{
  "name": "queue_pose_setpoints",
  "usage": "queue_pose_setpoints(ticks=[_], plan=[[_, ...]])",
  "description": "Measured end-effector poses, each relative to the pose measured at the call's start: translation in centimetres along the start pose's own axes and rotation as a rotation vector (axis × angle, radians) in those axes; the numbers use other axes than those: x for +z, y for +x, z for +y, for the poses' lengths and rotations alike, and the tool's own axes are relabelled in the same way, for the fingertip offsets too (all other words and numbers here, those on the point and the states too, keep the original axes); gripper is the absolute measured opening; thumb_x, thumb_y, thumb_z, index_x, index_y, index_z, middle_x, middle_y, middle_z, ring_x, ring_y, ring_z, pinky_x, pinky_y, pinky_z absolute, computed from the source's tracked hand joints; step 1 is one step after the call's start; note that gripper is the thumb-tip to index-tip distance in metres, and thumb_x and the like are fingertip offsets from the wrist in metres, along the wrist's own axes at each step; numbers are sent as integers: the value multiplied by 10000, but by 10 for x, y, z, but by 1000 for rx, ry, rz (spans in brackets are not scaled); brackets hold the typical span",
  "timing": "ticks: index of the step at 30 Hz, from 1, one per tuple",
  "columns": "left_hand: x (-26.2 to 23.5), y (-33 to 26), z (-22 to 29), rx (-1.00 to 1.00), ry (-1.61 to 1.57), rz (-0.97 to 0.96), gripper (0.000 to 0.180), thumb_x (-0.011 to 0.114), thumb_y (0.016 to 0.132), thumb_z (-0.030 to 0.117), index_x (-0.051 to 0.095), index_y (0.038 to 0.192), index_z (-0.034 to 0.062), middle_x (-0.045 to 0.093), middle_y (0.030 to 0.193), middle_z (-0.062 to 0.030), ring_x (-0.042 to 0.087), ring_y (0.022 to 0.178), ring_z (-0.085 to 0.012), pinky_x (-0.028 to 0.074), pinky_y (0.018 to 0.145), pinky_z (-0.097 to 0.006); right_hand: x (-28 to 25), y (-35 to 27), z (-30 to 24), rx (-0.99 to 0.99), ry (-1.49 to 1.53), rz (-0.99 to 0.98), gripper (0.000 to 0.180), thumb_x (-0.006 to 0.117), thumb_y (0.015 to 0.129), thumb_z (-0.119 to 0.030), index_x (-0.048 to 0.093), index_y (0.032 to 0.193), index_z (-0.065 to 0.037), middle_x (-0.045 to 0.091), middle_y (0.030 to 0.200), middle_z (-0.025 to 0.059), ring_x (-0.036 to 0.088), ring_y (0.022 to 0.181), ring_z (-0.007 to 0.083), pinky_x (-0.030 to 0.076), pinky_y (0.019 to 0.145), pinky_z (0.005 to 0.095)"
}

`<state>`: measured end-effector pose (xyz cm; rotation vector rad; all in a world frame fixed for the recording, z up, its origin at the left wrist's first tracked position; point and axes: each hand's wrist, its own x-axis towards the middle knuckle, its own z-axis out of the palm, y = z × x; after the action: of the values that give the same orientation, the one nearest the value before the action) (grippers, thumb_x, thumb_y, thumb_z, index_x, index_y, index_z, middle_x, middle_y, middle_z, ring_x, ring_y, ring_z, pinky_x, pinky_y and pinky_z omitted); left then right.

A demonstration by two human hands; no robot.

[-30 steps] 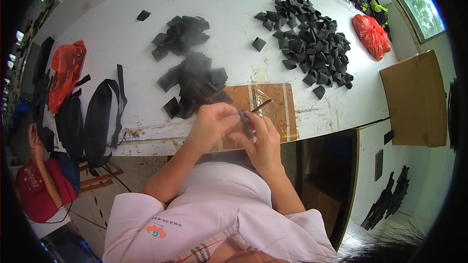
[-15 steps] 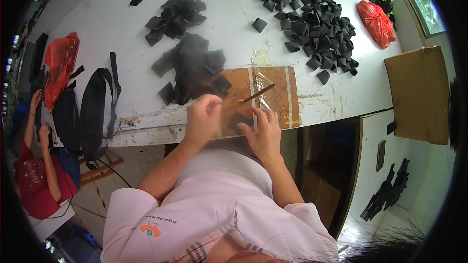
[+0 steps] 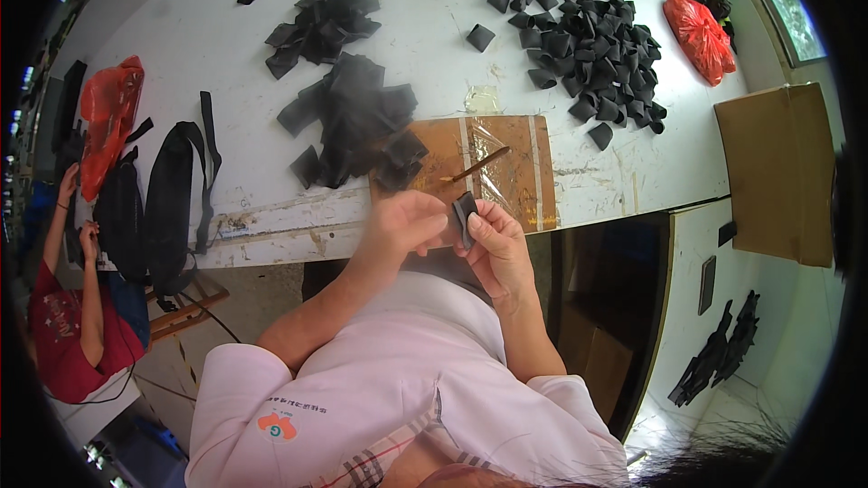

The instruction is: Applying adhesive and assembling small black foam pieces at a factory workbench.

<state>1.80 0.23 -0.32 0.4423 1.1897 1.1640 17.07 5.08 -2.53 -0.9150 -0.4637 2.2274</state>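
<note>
My right hand (image 3: pixel 501 248) pinches a small folded piece of black fabric (image 3: pixel 466 216) between thumb and fingers, holding it raised in front of the table's near edge. Close to its left side is my left hand (image 3: pixel 407 220), slightly blurred, fingers stretched toward the piece; contact between them cannot be made out. Beyond my hands lies a brown board (image 3: pixel 529 163) with strips of clear tape. A thin brown brush-like stick (image 3: pixel 479 164) rests slantwise on it. Flat black pieces (image 3: pixel 353 108) are heaped at the board's left side, some overlapping it.
A large pile of folded black pieces (image 3: pixel 588 36) covers the back right, near a red plastic bag (image 3: pixel 699 39). A cardboard box (image 3: pixel 775 176) stands at the right. Black straps (image 3: pixel 176 190) and another red bag (image 3: pixel 110 122) lie left, where a co-worker in red (image 3: pixel 86 325) sits.
A black piece has come up from the board's near edge into my right hand, which is now closed on it. My left hand has moved slightly right and nearer, its fingers straighter.
</note>
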Motion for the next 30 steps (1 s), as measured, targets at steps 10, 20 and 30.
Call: queue_pose_setpoints(ticks=[10, 20, 30], plan=[[3, 6, 3, 22, 39, 8, 60, 605, 788, 64, 583, 785, 8, 573, 649, -12, 507, 537, -47, 401, 478, -164, 6, 0, -3, -142, -505, 58, 246, 619, 785, -77, 492, 969, 26, 598, 776, 49, 568, 642, 100, 456, 532, 206], [14, 0, 6, 518, 627, 46, 117, 642, 711, 60, 580, 773, -18, 578, 637, -96, 546, 539, -160, 411, 504, -259, 28, -10, -9, -973, -1264, 55, 160, 651, 713, -52, 588, 851, -1, 537, 780, 92, 530, 629, 197, 430, 524, 274], [18, 8, 26, 93, -278, 5, 175, 537, 738, -67, 514, 905, -17, 568, 717, -54, 353, 398, -2, 284, 338, -175, 38, 1, -13, -870, -1188, 326, 113, 573, 708, 27, 590, 816, -1, 550, 752, 81, 554, 635, 168, 446, 545, 268]])
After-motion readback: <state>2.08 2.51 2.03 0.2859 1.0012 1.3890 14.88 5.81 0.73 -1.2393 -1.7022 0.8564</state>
